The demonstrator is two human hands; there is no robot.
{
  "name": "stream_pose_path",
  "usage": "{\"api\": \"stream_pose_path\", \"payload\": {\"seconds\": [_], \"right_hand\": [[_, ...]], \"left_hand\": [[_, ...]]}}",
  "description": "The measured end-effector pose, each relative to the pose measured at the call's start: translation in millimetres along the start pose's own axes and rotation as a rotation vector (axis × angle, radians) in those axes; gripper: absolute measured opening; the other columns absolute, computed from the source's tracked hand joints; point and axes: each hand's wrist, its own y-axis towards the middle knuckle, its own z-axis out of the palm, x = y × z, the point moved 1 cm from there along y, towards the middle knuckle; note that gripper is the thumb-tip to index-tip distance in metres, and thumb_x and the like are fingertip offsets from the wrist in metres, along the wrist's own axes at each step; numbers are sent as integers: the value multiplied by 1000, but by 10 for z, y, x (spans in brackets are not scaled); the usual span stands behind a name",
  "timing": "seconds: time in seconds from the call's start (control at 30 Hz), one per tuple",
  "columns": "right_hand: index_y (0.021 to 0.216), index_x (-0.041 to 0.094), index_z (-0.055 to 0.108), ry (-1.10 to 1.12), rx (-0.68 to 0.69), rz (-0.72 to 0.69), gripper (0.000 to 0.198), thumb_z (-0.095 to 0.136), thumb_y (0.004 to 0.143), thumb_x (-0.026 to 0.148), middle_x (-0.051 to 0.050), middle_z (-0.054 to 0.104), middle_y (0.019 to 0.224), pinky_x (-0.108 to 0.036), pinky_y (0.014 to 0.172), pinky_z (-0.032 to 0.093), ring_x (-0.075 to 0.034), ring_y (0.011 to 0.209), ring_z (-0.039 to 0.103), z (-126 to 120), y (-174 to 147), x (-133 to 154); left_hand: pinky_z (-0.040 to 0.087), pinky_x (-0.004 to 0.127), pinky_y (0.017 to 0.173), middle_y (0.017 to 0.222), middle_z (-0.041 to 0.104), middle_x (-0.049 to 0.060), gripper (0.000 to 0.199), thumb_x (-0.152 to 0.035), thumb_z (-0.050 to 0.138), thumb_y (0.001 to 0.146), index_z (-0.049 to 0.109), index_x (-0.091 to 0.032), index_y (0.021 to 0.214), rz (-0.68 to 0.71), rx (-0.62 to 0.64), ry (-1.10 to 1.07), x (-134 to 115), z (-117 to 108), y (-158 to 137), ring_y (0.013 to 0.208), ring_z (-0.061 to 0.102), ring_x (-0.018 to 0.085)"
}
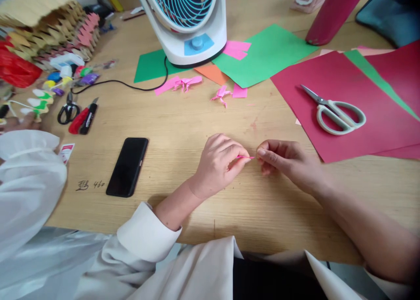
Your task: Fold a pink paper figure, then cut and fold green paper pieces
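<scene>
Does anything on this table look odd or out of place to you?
Yes, mildly: handwriting sits directly on the wooden tabletop, left of the black phone, where you'd expect paper. Farther back, the black cutter appears to lie with its blade tip exposed. I see nothing spilled.

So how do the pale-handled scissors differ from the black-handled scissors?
The pale-handled scissors rest on red paper; the black-handled scissors lie on the wooden table.
The pale-handled scissors point toward the picture's upper left, while the black-handled scissors point nearly straight up it.
The pale-handled scissors look larger in view than the black-handled scissors.
Both have finger loops and lie unheld.
</scene>
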Motion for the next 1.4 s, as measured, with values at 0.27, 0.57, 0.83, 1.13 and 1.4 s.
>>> {"api": "stream_pose_path", "payload": {"seconds": [0.27, 0.57, 0.83, 1.13, 1.4], "right_hand": [[97, 22, 63, -425, -154, -485, 6, 59, 93, 23, -4, 63, 94, -30, 72, 49, -17, 81, 61, 71, -102, 59], [100, 22, 61, -740, -170, -749, 15, 53, 93, 11, -7, 62, 96, -32, 73, 49, -18, 83, 63, 76, -116, 72], [102, 19, 57, -908, -177, -782, 13, 52, 94, 11, -8, 62, 97, -30, 70, 49, -18, 82, 62, 82, -113, 15], [98, 16, 57, -1079, -179, -844, 12, 49, 94, 9, -9, 61, 94, -30, 61, 46, -18, 73, 59, 84, -118, -3], [95, 18, 57, -847, -163, -748, 10, 50, 95, 11, -7, 60, 91, -29, 67, 47, -16, 75, 59, 45, -114, 40]], "left_hand": [[43, 38, 90, 76, 71, -1, 16, -26, 61, 92, 61, -21, 77, -34, -77, 38, -9, -9, -12, 77, 58, 16], [40, 41, 101, 73, 69, -2, 16, -27, 61, 93, 60, -20, 78, 26, -73, 92, 0, -4, -32, 75, 59, 15], [35, 44, 107, 80, 71, 0, 15, -23, 54, 95, 60, -20, 81, 90, -21, 226, -30, -26, -38, 81, 60, 17], [32, 46, 109, 84, 73, -1, 14, -20, 53, 94, 61, -20, 83, 114, 7, 249, -56, -33, -29, 85, 59, 17], [39, 42, 100, 78, 71, -1, 12, -18, 61, 89, 62, -20, 78, -28, -29, 31, -18, 8, -19, 80, 59, 16]]}}
